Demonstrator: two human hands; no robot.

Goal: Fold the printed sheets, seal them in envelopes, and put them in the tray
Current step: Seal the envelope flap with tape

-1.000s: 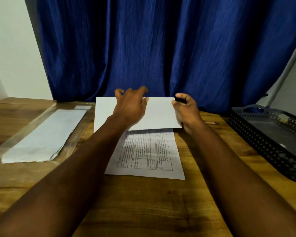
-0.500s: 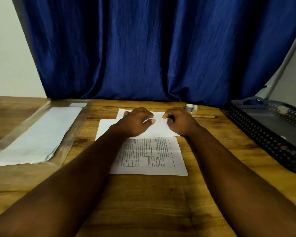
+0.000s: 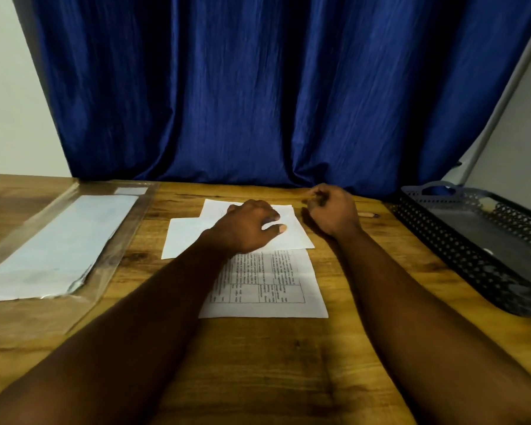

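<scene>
White paper lies at the middle of the frame on the brown wooden surface (image 3: pixel 258 363): a printed sheet with a ruled table (image 3: pixel 267 283), its far part folded back so the blank white flap (image 3: pixel 292 234) covers it. The fold line, the sheet's long axis now, runs left to right across the frame. Another blank white sheet (image 3: pixel 187 237) pokes out beneath, toward the left.

The left hand (image 3: pixel 249 225) lies flat on the flap, fingers spread, pressing it down rather than clasping anything. The right hand (image 3: pixel 331 210) sits just right of the flap's edge, curled into a loose fist; whether it pinches something small I cannot tell. A pencil (image 3: pixel 368 214) lies just beyond it.

For creasing, I judge the left hand the nearer, already on the paper; the right would have to come leftward along the fold.

White envelopes in a clear plastic sleeve (image 3: pixel 59 243) wait at centre left, and the black perforated plastic tray (image 3: pixel 472 250) stands at centre right, well apart from the sheet.
</scene>
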